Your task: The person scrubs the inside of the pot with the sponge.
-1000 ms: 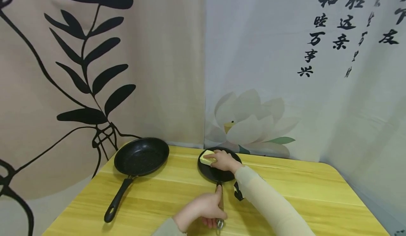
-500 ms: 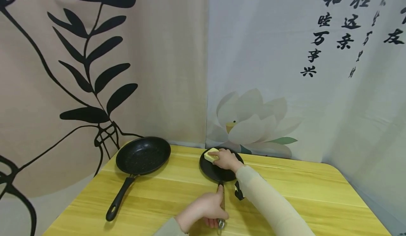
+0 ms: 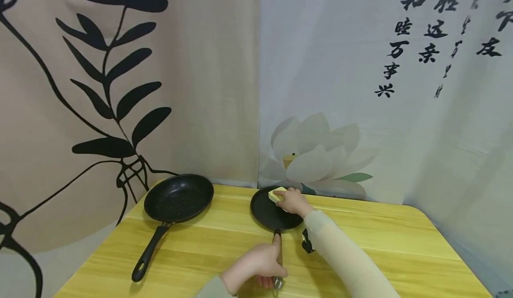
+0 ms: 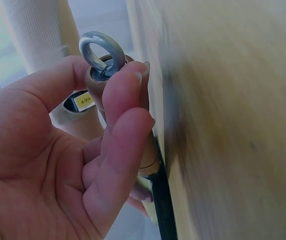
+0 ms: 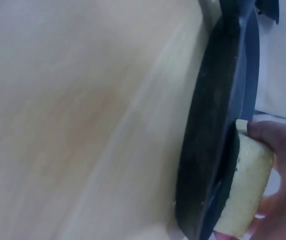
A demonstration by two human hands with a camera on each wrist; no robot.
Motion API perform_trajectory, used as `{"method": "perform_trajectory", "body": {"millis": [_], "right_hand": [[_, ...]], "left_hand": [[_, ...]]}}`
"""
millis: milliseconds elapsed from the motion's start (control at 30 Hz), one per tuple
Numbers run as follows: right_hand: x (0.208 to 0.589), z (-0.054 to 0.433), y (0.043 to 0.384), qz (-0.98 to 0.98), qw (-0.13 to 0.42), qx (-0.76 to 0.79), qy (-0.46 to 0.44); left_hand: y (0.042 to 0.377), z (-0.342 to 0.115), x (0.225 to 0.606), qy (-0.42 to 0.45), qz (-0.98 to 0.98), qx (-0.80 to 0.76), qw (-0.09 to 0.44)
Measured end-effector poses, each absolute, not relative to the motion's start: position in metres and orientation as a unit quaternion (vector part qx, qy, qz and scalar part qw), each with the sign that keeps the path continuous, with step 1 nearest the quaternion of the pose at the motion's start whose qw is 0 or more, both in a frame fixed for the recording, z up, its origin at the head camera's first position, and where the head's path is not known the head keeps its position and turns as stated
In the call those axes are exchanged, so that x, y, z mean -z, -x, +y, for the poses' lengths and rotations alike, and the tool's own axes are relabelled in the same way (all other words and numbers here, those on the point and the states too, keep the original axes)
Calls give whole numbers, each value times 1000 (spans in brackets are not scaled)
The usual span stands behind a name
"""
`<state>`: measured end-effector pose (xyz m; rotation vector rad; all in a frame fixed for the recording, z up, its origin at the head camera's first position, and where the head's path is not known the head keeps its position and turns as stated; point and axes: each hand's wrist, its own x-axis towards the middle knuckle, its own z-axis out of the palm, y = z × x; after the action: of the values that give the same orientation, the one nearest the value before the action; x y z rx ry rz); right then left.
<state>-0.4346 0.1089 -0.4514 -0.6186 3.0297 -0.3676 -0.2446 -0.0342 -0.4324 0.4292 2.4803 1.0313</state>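
My left hand (image 3: 262, 262) grips the wooden handle (image 4: 150, 152) of a small black frying pan (image 3: 270, 218), near the metal ring (image 4: 108, 41) at its end. The index finger stretches along the handle towards the pan. In the head view my right hand (image 3: 294, 201) holds a pale yellow sponge (image 3: 276, 194) over the pan's far inner side. The right wrist view shows the sponge's dark scouring face turned to the inside of the pan, thumb and fingers on its opposite edges. Part of the pan's right rim is hidden by my right hand and sleeve.
A larger black frying pan (image 3: 180, 197) sits at the table's back left, its black handle (image 3: 150, 253) pointing towards the front. The wooden table (image 3: 401, 244) ends at a printed curtain (image 3: 216, 79) behind the pans. A small black device (image 3: 307, 242) shows beside my right forearm.
My right hand has slid the sponge to the right across the far part of the small pan. The left hand keeps its grip on the handle.
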Motion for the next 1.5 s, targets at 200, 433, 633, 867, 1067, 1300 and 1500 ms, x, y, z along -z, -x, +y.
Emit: {"method": "perform_trajectory", "body": {"millis": [200,433,633,867,1067,1300,1500], "right_hand": [[449,115,431,976,19,125,180],[443,122,426,976,27,127,172],[438,129,420,977,45,131,165],[433,139,413,973,67,152,158],[426,146,407,970,91,149,172],[415,153,400,962,130,157,183],[411,157,393,958,158,153,186]], "left_hand": [[243,-34,433,-154,894,-370,202],[244,-35,435,-154,892,-376,196],[243,-35,437,-158,896,-367,195],[246,-35,438,-161,890,-369,216],[245,-36,435,-163,888,-369,221],[243,-35,435,-169,894,-362,205],[242,-35,433,-173,892,-362,207]]}}
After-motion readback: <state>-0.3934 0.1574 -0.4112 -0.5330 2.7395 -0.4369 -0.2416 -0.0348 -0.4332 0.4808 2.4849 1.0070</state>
